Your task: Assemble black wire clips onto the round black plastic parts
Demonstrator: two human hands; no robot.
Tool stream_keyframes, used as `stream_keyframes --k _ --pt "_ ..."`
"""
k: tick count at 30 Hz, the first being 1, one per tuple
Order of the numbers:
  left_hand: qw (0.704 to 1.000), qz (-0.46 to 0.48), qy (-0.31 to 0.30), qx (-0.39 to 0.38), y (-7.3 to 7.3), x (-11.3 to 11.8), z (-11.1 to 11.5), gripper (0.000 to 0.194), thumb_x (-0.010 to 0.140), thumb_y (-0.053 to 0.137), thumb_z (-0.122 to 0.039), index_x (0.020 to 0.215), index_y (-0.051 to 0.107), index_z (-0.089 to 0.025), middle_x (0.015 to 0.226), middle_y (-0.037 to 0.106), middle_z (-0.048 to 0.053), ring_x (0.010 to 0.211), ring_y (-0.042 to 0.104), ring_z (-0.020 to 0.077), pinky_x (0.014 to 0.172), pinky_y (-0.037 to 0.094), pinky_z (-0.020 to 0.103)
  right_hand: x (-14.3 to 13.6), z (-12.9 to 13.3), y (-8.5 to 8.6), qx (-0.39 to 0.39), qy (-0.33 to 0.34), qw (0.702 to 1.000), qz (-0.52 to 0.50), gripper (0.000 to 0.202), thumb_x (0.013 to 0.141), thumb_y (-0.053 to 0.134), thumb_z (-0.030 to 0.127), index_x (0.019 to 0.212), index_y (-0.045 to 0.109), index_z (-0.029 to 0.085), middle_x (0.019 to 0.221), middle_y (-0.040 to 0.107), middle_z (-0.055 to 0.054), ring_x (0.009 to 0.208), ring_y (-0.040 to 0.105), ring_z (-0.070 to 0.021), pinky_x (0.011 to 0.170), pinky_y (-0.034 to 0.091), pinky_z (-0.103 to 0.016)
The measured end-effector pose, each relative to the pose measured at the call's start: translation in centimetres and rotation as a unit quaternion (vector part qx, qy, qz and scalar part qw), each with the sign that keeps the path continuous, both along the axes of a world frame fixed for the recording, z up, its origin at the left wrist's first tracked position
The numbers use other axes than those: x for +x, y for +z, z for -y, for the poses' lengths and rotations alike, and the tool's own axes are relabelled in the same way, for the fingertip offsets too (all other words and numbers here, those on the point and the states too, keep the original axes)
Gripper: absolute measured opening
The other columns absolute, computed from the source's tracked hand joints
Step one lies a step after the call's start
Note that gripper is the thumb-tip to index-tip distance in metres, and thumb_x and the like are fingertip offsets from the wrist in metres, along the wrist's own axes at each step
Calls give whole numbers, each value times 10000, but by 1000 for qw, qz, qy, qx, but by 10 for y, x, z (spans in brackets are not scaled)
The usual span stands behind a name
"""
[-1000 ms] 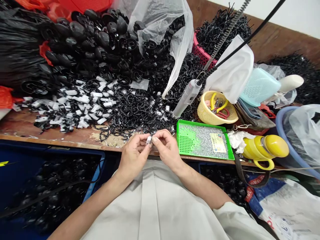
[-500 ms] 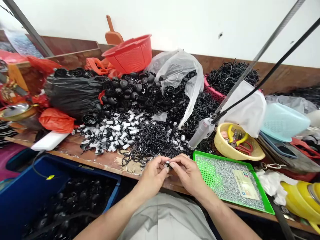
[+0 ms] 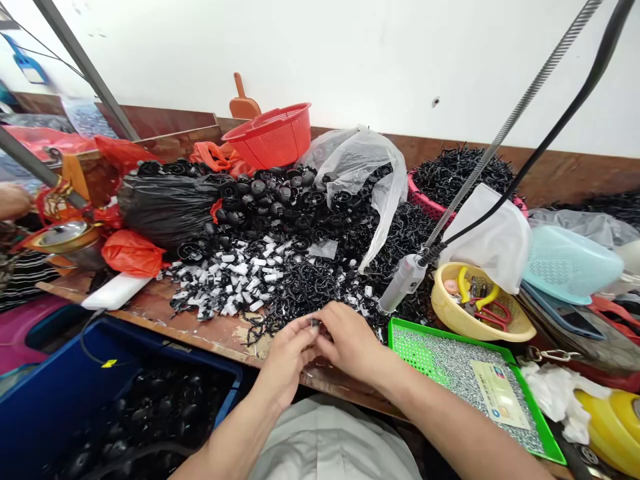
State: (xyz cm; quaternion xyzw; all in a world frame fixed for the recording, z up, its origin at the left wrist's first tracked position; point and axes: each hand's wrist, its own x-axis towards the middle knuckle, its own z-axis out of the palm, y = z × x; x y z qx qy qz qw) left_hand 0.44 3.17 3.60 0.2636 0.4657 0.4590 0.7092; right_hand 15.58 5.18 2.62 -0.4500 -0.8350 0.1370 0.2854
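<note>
My left hand (image 3: 287, 357) and my right hand (image 3: 347, 340) meet over the table's front edge, fingertips pinched together. Between them is a small dark plastic part (image 3: 315, 323), mostly hidden by the fingers. Just beyond lie a heap of thin black plastic pieces (image 3: 305, 287) and, to its left, a pile of small white-and-black parts (image 3: 240, 277). A grey electric screwdriver (image 3: 403, 283) hangs to the right of my hands, from a spring and a black cable. The green tray (image 3: 395, 333) beside it holds many small metal screws and a card (image 3: 500, 393).
A blue bin (image 3: 45, 380) with black parts stands lower left. Behind the piles are black round parts (image 3: 270, 193), a red basket (image 3: 280, 137) and a plastic bag (image 3: 365, 160). A yellow basket (image 3: 450, 317) with pliers sits right. At far left another person's hand (image 3: 13, 200) shows.
My hands have moved slightly left with the small part, and the right hand has turned over more, hiding most of it. The view has shifted; another person's hand now shows at far left.
</note>
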Motion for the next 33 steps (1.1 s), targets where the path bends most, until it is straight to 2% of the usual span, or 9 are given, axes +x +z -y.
stream_keyframes --k 4,7,11,15,17,19,23,29,33 --pt "996 -28 84 6 1 -21 8 450 736 757 -289 1158 631 -192 1136 691 106 902 680 180 776 555 310 -35 -74 20 -52 -32 993 -101 259 827 659 344 1038 599 207 972 601 -31 730 571 -132 733 482 -299" --pt "995 -60 79 1 -4 -36 13 439 746 756 -304 1144 619 -180 1163 679 113 879 679 169 751 551 298 -58 -125 34 -68 -75 991 -90 245 760 705 308 958 603 206 1027 578 -34 771 569 -134 773 475 -297" --pt "995 -63 75 0 -15 -49 11 400 743 758 -308 1090 614 -167 1040 699 86 802 676 150 713 549 286 -64 -152 42 -81 -108 988 -68 161 695 709 200 812 598 189 964 554 -39 751 560 -143 738 476 -298" --pt "995 10 91 29 -15 -47 1 432 768 729 -347 1152 584 -213 1053 691 66 860 686 169 752 562 308 -47 -107 41 -83 -98 989 -71 218 715 728 296 879 623 197 1018 566 -42 787 580 -145 770 507 -304" --pt "994 52 82 55 -12 -39 -3 475 814 679 -394 1254 541 -278 1160 666 56 946 680 177 811 560 324 -36 -62 38 -92 -9 989 -112 238 758 706 298 972 635 223 1148 573 -60 786 605 -135 757 529 -305" --pt "994 69 49 66 -12 -27 -6 495 835 657 -408 1303 524 -313 1223 643 47 989 668 178 843 551 314 -23 -14 31 -120 38 984 -123 249 761 708 263 1000 640 246 1270 559 -85 1000 639 -192 814 541 -322" --pt "996 63 -51 45 -21 -2 -5 471 808 704 -336 1255 585 -252 1153 659 59 916 663 171 815 550 297 7 54 16 -187 7 977 -105 347 755 735 266 1089 639 270 1360 558 -113 1371 442 -289 987 497 -424" --pt "985 113 -132 7 -19 8 -2 375 860 623 -310 1216 584 -200 986 695 78 803 671 172 769 565 336 34 75 7 -103 -74 979 -162 401 776 723 272 1159 603 275 1390 519 -125 1251 551 -264 983 499 -427" --pt "982 73 -172 17 -12 6 2 293 850 635 -356 1095 640 -196 1013 670 66 815 649 162 671 564 276 30 64 2 -53 9 996 -69 344 814 648 229 1151 586 248 1171 663 -99 1106 615 -242 937 503 -413"
